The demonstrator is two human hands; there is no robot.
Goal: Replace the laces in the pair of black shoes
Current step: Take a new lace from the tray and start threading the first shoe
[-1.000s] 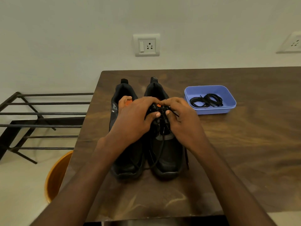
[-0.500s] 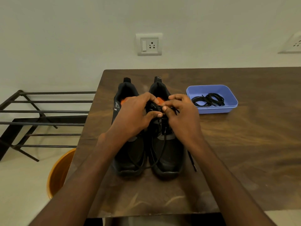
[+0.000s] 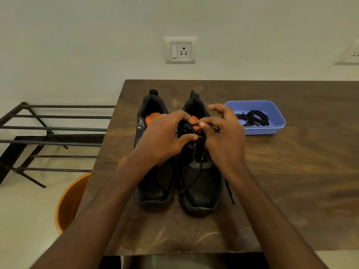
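Dim, warm, even indoor light. Soft glare patch on dark brown wooden table (image 3: 291, 171) behind the shoes. Faint shadows. Wide-angle bending at frame edges; slight softness on forearms at the bottom.
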